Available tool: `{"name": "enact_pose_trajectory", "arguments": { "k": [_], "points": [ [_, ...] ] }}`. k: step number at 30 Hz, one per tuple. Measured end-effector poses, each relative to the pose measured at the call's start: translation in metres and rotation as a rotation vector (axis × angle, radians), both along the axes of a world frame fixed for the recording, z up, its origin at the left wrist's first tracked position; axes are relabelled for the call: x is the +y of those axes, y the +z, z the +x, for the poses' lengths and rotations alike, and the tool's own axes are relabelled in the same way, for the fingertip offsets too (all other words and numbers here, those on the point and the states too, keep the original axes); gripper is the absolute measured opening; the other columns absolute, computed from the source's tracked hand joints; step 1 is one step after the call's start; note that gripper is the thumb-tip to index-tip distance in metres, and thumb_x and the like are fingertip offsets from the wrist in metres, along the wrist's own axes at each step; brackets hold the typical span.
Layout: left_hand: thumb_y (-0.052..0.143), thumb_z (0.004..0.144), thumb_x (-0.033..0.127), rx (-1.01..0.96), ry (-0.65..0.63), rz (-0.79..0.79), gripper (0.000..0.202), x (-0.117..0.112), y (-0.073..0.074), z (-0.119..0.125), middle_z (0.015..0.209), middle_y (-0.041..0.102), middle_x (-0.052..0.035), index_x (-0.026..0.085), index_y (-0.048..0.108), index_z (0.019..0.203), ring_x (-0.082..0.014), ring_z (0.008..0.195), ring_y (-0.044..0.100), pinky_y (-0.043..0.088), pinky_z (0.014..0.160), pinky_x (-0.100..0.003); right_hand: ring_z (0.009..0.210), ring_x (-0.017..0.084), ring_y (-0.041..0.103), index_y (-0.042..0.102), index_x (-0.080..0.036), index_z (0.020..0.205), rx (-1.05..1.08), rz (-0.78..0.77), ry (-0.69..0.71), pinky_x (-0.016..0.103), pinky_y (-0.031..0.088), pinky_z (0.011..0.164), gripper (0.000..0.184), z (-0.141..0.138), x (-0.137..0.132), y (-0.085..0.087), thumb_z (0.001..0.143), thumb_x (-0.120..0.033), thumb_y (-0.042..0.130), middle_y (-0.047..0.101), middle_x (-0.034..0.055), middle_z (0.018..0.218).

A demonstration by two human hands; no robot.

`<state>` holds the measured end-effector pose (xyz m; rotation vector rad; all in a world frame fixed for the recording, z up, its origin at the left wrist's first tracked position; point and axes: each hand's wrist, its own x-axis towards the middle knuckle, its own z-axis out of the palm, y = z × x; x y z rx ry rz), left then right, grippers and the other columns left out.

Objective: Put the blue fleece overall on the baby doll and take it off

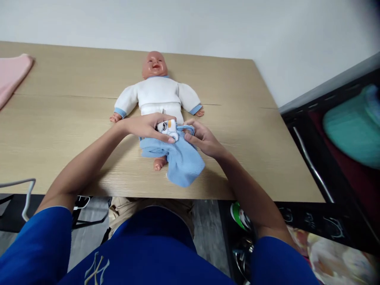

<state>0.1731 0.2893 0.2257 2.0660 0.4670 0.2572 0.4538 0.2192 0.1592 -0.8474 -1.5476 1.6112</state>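
A baby doll [156,65] lies face up on the wooden table, its head toward the wall. It wears a white top [158,90] with blue cuffs and collar. Over its legs are light blue doll trousers [187,162] with a white, embroidered patch; one bare foot [160,163] shows below them. My left hand [151,126] is closed on the trousers by the patch, thumb on top. From the other side, my right hand [202,136] pinches the blue edge between thumb and fingers. The doll's other foot is hidden by the cloth.
The wooden table [243,158] meets a pale wall [208,27] at the back. A pink cloth [13,75] lies at the far left. A white cable [28,194] bends at the front left edge. At the right stands a dark rack with a turquoise container [353,126].
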Motion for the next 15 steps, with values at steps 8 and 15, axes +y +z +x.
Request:
{"name": "enact_pose_trajectory", "arguments": {
  "k": [8,15],
  "points": [
    [0.091,0.091,0.078,-0.004,0.022,-0.090,0.062,-0.003,-0.007,-0.002,0.090,0.069,-0.0018,0.020,0.072,0.098,-0.0190,0.081,0.066,0.054,0.074,-0.029,0.079,0.018,0.070,0.085,-0.022,0.117,-0.076,0.019,0.197,0.027,0.057,0.068,0.060,0.027,0.002,-0.006,0.093,-0.077,0.093,0.076,0.0009,0.092],
    [0.092,0.096,0.066,-0.092,-0.094,-0.131,0.047,-0.014,0.000,0.007,0.093,0.078,-0.0042,0.021,0.080,0.091,-0.0241,0.090,0.076,0.065,0.084,-0.033,0.081,0.020,0.071,0.084,-0.025,0.129,-0.131,0.019,0.060,0.030,0.061,0.071,0.064,0.021,-0.001,-0.003,0.103,-0.084,0.078,0.076,0.0010,0.095]
  ]
}}
